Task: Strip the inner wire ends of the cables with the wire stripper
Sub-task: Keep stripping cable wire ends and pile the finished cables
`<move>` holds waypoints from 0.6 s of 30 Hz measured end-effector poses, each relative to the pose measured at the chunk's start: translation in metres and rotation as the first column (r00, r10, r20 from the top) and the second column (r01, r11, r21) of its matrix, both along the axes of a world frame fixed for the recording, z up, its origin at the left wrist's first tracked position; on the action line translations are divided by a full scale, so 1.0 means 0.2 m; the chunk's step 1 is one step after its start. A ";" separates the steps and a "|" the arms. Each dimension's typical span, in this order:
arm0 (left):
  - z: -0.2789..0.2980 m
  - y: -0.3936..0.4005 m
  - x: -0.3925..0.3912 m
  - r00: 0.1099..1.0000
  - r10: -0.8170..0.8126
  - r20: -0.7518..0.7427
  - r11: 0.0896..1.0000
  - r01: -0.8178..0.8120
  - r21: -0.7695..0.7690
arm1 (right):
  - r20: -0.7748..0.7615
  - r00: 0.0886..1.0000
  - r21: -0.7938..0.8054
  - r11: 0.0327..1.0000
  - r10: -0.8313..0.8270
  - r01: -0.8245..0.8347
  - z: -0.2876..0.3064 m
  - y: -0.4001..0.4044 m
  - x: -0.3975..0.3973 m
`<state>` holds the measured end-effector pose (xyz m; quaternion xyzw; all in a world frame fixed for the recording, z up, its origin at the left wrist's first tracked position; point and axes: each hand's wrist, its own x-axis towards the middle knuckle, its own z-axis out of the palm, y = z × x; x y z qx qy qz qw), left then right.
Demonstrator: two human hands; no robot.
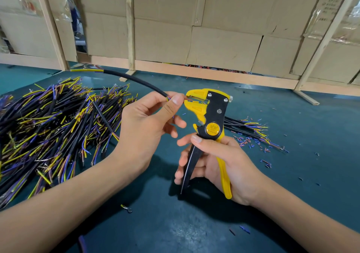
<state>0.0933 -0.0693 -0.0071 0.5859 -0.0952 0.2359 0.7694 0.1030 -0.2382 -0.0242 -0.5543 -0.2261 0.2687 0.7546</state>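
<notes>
Yellow wire stripper is standing upright, right hand clenching its handles; left hand is pinching the black cable, feeding its end rightward into the stripper's head.

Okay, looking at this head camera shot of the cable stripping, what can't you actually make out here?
- Head view: the wire ends entering the wire stripper; the left hand thumb covers most of them, so which wire is in the head is unclear.
- The stripper's handle grips, largely wrapped by the right hand.
- The cable pile, cut off by the left edge.
- Printing on the cardboard, too blurred to read.
</notes>
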 end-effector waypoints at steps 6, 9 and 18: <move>0.00 -0.02 0.00 0.999 0.037 -0.031 0.999 -0.037 0.003 | -0.006 1.000 -0.009 1.000 -0.019 0.019 0.00 0.01 0.00; -0.01 -0.02 -0.01 0.997 0.029 -0.065 0.999 -0.030 -0.017 | -0.004 1.000 -0.003 1.000 -0.017 0.017 0.00 0.00 0.00; 0.00 -0.02 -0.02 0.995 -0.004 -0.100 1.000 0.001 -0.030 | 0.085 0.996 0.034 0.999 -0.037 0.034 -0.02 0.00 -0.01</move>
